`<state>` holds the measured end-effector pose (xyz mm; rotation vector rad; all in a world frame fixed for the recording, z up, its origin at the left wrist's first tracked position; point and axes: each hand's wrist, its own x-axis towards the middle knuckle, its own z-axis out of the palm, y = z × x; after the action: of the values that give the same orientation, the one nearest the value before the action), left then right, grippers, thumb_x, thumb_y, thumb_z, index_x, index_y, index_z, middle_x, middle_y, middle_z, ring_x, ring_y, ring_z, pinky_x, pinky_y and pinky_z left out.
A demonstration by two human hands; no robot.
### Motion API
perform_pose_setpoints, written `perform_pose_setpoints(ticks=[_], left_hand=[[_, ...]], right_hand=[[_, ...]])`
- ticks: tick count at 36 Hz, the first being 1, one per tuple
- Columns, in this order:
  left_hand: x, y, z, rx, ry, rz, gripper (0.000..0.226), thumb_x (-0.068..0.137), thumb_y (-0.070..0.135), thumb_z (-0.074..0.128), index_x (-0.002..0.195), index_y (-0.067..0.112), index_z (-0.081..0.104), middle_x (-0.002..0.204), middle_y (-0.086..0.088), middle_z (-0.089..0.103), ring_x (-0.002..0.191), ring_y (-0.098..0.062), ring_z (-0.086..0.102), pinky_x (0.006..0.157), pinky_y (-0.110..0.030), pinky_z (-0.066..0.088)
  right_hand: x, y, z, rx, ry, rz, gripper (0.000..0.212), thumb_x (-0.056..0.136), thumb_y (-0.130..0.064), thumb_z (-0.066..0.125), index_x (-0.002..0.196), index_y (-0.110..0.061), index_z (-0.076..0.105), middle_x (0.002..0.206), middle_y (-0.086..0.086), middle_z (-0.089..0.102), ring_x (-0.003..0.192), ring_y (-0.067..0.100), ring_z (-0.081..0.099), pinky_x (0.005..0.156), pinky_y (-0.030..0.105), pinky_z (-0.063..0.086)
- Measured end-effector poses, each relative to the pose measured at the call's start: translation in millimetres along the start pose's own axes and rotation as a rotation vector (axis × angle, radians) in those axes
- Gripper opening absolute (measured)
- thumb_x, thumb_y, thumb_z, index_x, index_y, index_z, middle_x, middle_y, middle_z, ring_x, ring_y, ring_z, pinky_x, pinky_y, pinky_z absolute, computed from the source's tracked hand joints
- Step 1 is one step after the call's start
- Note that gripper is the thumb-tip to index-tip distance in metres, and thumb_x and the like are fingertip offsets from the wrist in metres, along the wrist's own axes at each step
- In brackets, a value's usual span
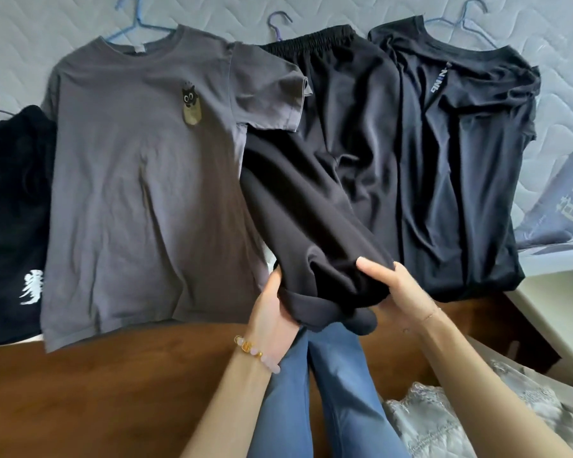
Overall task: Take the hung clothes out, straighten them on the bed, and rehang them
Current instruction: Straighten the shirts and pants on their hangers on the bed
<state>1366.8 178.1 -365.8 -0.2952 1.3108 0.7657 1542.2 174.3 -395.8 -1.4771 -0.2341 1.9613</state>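
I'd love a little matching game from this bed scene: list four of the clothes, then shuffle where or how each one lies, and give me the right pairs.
Things:
1. grey T-shirt
2. black trousers
3. black T-shirt with lettering
4. black garment with white print

Places or states:
A. at the far left, partly cut off by the picture edge
B. lower end gripped by the left hand and the right hand
C. lying flat, cartoon pocket print on the chest
D. furthest right, creased, near the mattress corner

Pairs: 1-C, 2-B, 3-D, 4-A

Matt cloth trousers (328, 180), quilted mattress (63, 24), glossy wooden frame (113, 385)
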Motion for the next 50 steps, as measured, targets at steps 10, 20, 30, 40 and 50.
perform_pose_setpoints(ticks=[10, 20, 30, 40, 50], left_hand=[[-47.0, 24.2, -26.5, 0.069, -0.332, 0.236, 0.048, 0.077, 0.009, 0.063, 0.125, 0.005, 0.057, 0.126, -0.017, 0.061, 0.118, -0.034, 0.057, 0.102, -0.049, 0.043], [-4.6, -25.0, -108.1, 0.731, 0.169, 0.134, 0.04, 0.064, 0.003, 0.053, 0.1, 0.02, 0.06, 0.096, -0.002, 0.068, 0.092, -0.022, 0.061, 0.077, -0.032, 0.048], [26.0, -49.8, -176.2, 0.704, 0.297, -0.003, 0.029, 0.05, 0.001, 0.048, 0.078, 0.004, 0.047, 0.082, -0.012, 0.056, 0.087, -0.029, 0.053, 0.078, -0.037, 0.048], [50.3, -29.2, -204.3, 0.673, 0.282, -0.018, 0.038, 0.091, -0.004, 0.043, 0.126, 0.008, 0.051, 0.114, -0.005, 0.054, 0.115, -0.029, 0.051, 0.092, -0.045, 0.045], [84.1, -25.1, -174.8, 1.136, 0.268, 0.213, 0.028, 0.084, -0.006, 0.049, 0.109, 0.005, 0.057, 0.1, -0.01, 0.065, 0.086, -0.022, 0.056, 0.067, -0.026, 0.042]], right_hand=[[-24.5, -40.6, -17.7, -0.009, -0.302, -0.035, 0.049, 0.072, -0.019, 0.076, 0.118, -0.008, 0.062, 0.109, 0.011, 0.073, 0.099, 0.024, 0.071, 0.076, 0.034, 0.06], [-10.6, 32.2, -27.4, -0.487, -0.29, 0.279, 0.05, 0.058, -0.026, 0.087, 0.102, -0.006, 0.073, 0.106, 0.008, 0.075, 0.098, 0.021, 0.07, 0.083, 0.026, 0.056], [-6.8, 109.0, -35.6, -0.327, 0.058, 0.189, 0.021, 0.099, -0.02, 0.05, 0.099, -0.012, 0.07, 0.092, -0.001, 0.076, 0.085, 0.015, 0.071, 0.07, 0.023, 0.056], [11.6, 142.2, -26.7, -0.603, 0.237, 0.081, 0.016, 0.097, -0.017, 0.055, 0.084, -0.016, 0.063, 0.073, -0.011, 0.066, 0.065, 0.0, 0.059, 0.057, 0.01, 0.048], [32.4, 128.9, -68.8, -0.861, 0.337, 0.176, 0.022, 0.086, -0.003, 0.059, 0.106, -0.01, 0.067, 0.103, 0.01, 0.068, 0.095, 0.026, 0.064, 0.079, 0.032, 0.051]])
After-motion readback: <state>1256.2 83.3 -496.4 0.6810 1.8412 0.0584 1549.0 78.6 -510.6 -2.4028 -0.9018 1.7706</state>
